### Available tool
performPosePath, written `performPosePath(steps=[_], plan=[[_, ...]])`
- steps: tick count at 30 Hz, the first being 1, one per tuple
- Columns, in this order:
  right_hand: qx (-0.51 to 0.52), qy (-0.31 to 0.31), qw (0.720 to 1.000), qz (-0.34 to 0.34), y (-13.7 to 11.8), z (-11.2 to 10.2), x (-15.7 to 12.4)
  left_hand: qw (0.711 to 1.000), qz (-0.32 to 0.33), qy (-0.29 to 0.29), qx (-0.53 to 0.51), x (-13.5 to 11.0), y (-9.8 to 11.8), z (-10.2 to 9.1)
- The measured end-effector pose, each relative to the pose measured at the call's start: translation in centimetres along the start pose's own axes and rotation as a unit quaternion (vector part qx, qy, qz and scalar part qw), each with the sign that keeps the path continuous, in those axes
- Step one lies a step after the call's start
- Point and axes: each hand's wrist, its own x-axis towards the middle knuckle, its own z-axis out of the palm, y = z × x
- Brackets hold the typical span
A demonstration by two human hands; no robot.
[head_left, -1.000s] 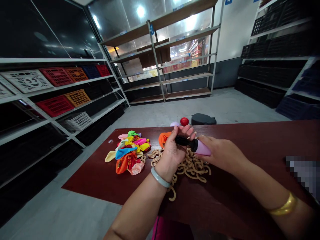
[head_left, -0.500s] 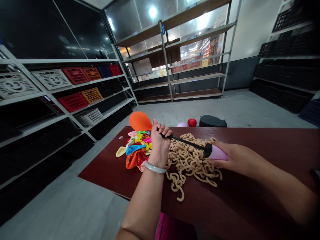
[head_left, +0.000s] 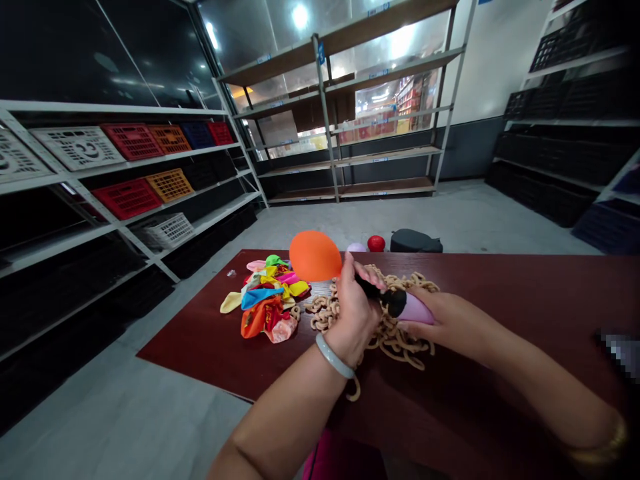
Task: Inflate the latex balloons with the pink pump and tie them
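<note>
A purple hand balloon pump (head_left: 418, 309) with a black end cap lies between my hands above the table. My right hand (head_left: 450, 319) is wrapped round its purple barrel. My left hand (head_left: 356, 297), with a pale bangle on the wrist, is closed on the black handle end, close to the cap. An inflated orange balloon (head_left: 315, 256) sticks out on the far left side of my left hand; its neck is hidden by the fingers. Under the pump lies a heap of tan, curled, rope-like pieces (head_left: 400, 347). Limp coloured balloons (head_left: 265, 297) are piled to the left.
The dark red table (head_left: 200, 333) carries these things. A dark object (head_left: 620, 353) sits at its right edge. Beyond the far edge are a red balloon (head_left: 376, 243) and a dark grey seat-like shape (head_left: 415, 241). Shelves with crates (head_left: 133, 141) stand at left.
My left hand has moved right with the orange balloon, towards my right hand. The long black rod that showed between the hands has slid into the pump barrel.
</note>
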Motion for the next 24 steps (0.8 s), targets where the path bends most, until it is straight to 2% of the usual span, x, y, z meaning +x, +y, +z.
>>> performPosePath(steps=[4,9,12,15,19,21,24], plan=[[0.014,0.018,1.000,-0.005,-0.9,0.3,-0.1,0.999,-0.028,-0.012,-0.010,-1.0,-0.7,0.6],[0.030,0.032,0.999,0.018,-1.1,0.7,0.0,0.997,-0.047,-0.049,-0.024,-0.5,0.9,0.6],[0.076,-0.001,0.997,0.011,-0.4,0.4,0.2,0.997,-0.022,-0.054,-0.041,0.8,2.9,-0.1],[0.119,-0.041,0.992,0.004,0.9,-0.1,0.3,0.997,0.031,-0.036,-0.057,2.4,5.4,-1.2],[0.150,-0.052,0.987,0.014,1.9,-0.6,0.2,0.994,0.090,-0.020,-0.062,3.7,7.5,-2.0],[0.153,-0.049,0.987,0.013,1.8,-0.7,0.1,0.994,0.094,-0.020,-0.061,3.6,7.5,-1.9],[0.168,-0.059,0.984,-0.003,1.0,-0.9,0.0,0.995,0.062,-0.047,-0.067,2.6,6.1,-1.2]])
